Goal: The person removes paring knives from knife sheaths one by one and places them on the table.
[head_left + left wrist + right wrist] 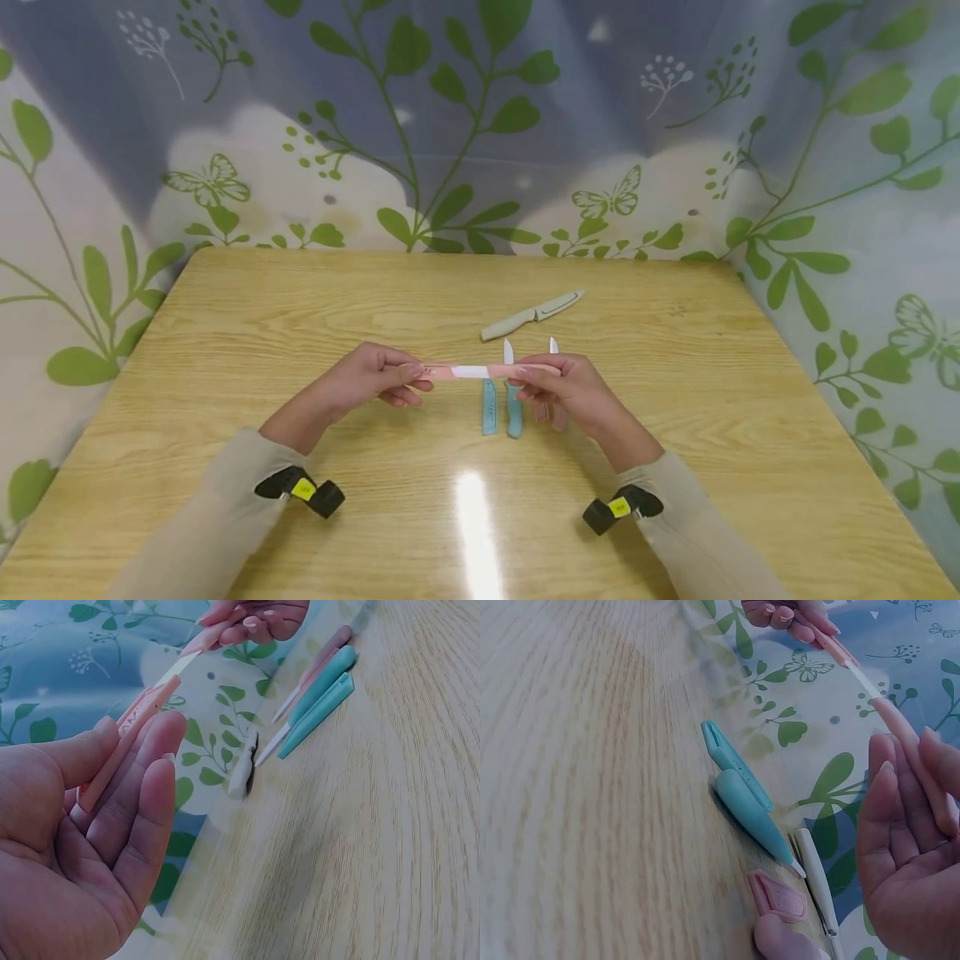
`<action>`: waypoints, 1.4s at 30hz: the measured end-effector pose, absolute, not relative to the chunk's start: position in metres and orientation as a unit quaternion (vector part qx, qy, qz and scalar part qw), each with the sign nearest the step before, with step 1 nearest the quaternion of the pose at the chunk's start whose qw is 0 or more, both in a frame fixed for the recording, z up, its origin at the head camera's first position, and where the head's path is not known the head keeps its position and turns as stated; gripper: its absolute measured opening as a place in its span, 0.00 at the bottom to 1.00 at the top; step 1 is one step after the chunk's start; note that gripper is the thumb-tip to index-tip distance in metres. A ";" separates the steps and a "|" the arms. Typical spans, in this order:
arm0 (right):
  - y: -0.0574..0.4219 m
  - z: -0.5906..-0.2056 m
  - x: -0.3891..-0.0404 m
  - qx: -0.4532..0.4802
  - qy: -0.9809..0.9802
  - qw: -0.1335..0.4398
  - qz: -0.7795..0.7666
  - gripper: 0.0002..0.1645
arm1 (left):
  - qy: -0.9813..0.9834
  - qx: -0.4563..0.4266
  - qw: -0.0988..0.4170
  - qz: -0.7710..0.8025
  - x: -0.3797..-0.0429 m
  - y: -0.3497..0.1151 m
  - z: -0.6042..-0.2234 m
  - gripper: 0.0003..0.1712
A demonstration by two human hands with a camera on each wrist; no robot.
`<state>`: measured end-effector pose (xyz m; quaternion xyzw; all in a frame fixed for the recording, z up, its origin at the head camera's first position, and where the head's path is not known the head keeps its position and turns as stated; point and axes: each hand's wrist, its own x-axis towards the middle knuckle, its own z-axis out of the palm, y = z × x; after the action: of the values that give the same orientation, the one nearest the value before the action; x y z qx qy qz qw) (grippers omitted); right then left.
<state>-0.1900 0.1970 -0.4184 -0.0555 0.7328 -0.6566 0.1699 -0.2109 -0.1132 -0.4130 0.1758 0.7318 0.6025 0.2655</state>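
Pink knife, frame centre: right hand pinches handle, left hand pinches sheath; blade partly bared. Sheathing or unsheathing, I judge, direction unclear; next move wants straight alignment.

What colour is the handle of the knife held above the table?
Pink; the handle shows best in the right wrist view.
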 end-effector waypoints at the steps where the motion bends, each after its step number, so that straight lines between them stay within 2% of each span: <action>1: 0.197 -0.418 -0.190 -0.057 0.731 0.172 -0.658 0.19 | 0.731 0.175 0.265 0.603 -0.211 -0.113 -0.413 0.19; 10: 0.198 -0.417 -0.189 -0.059 0.719 0.183 -0.668 0.20 | 0.736 0.172 0.264 0.599 -0.210 -0.115 -0.413 0.19; 42: 0.203 -0.420 -0.189 -0.069 0.724 0.165 -0.666 0.18 | 0.739 0.154 0.261 0.602 -0.208 -0.118 -0.413 0.18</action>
<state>-0.1886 0.2025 -0.4198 -0.0689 0.7240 -0.6663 0.1649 -0.2078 -0.1181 -0.4129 0.1541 0.7386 0.6020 0.2613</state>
